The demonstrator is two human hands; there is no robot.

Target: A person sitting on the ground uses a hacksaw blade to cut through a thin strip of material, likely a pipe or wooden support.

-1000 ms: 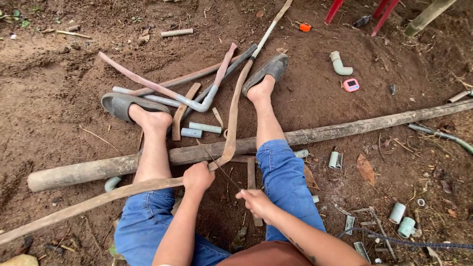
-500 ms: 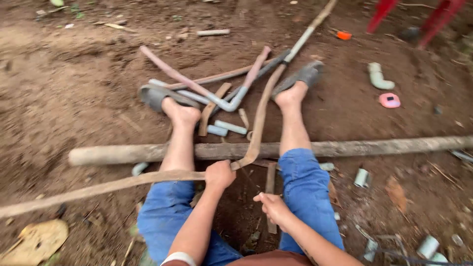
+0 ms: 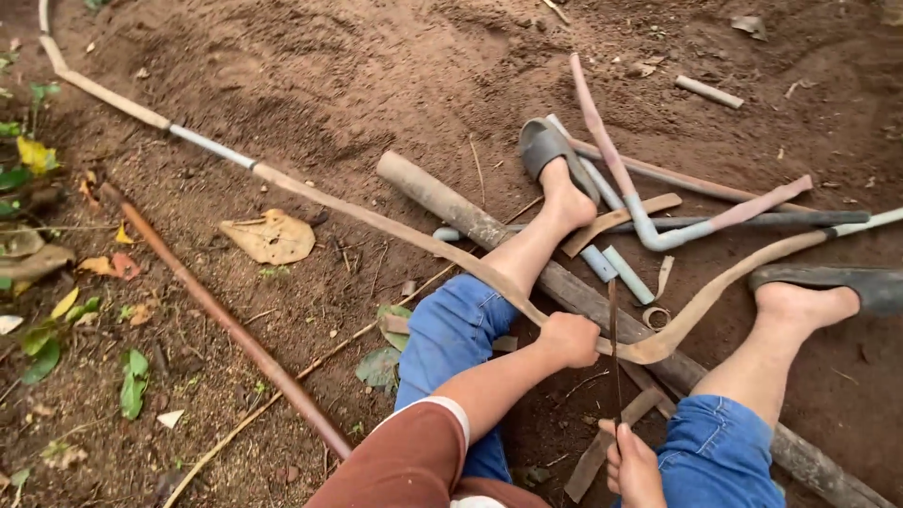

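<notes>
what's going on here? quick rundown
A person sits on bare soil, legs out in blue shorts. Their left hand grips a long bent, flattened pipe where it crosses a thick grey pipe lying under their legs. The right hand holds a thin saw blade upright against the bend. Short pipe offcuts and a pink-ended bent pipe lie near the sandalled feet.

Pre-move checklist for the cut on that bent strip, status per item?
1. Left hand grips bent strip: ok.
2. Right hand holds thin blade upright: ok.
3. Blade touching strip: cannot tell.
4. Strip lies across log: ok.
5. Legs clear of blade: not ok, both knees flank it closely.
6. Ground near the feet free of clutter: not ok, bent pipe and offcuts lie there.
</notes>
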